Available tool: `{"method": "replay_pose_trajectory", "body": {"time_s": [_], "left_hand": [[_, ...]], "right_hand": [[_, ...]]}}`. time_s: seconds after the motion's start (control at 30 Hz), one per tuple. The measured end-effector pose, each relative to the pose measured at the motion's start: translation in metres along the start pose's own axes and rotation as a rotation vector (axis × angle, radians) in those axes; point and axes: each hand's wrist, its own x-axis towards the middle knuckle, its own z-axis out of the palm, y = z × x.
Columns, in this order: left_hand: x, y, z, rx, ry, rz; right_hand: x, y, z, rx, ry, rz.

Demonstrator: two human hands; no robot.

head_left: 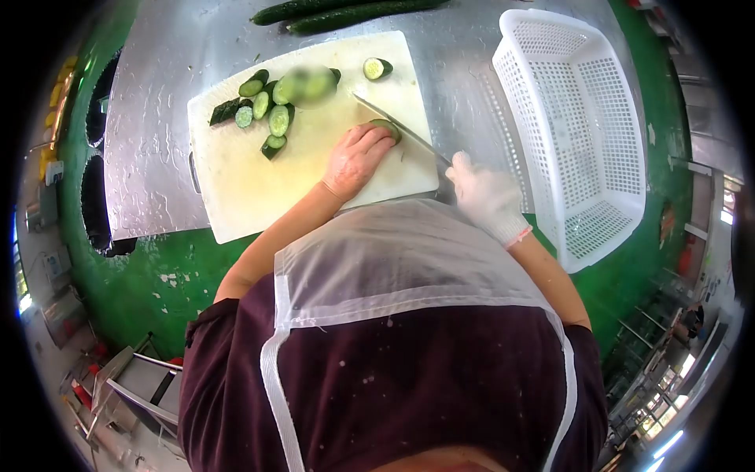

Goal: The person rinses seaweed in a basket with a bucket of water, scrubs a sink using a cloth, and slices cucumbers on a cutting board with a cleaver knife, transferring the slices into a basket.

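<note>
My left hand point(358, 160), bare, presses its curled fingers on a piece of cucumber point(385, 128) near the right side of the white cutting board point(275, 185). In my right hand point(486, 193), which wears a white glove, is a knife point(409, 133). Its blade points up and to the left, right beside the cucumber under my left fingers. Several cut cucumber chunks point(279, 119) lie in a cluster on the upper left of the board, some partly blurred. One more chunk point(377, 68) sits apart at the board's upper right.
Two whole cucumbers point(354, 14) lie at the far edge of the wet metal table point(153, 149). A white perforated plastic basket point(550, 149) stands to the right of the board. Green floor point(165, 287) shows below the table, with a metal-framed stool point(145, 385) at lower left.
</note>
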Motion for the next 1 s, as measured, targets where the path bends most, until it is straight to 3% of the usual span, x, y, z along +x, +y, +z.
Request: {"method": "replay_pose_trajectory", "body": {"time_s": [0.33, 0.43, 0.53, 0.63, 1.0], "left_hand": [[-0.008, -0.005, 0.015, 0.087, -0.054, -0.033], [-0.007, -0.004, 0.012, 0.051, -0.043, -0.024], [-0.005, -0.002, 0.013, 0.043, -0.02, -0.03], [-0.005, -0.003, 0.011, 0.03, -0.029, -0.054], [-0.006, -0.006, 0.009, -0.004, 0.012, 0.001]], "right_hand": [[-0.002, -0.01, -0.03, -0.077, -0.08, -0.104], [0.013, 0.004, 0.007, -0.098, 0.011, -0.088], [0.012, 0.008, -0.002, -0.011, 0.029, -0.111], [0.003, -0.003, -0.021, -0.12, -0.06, -0.122], [0.016, 0.004, -0.002, -0.017, -0.043, -0.116]]}}
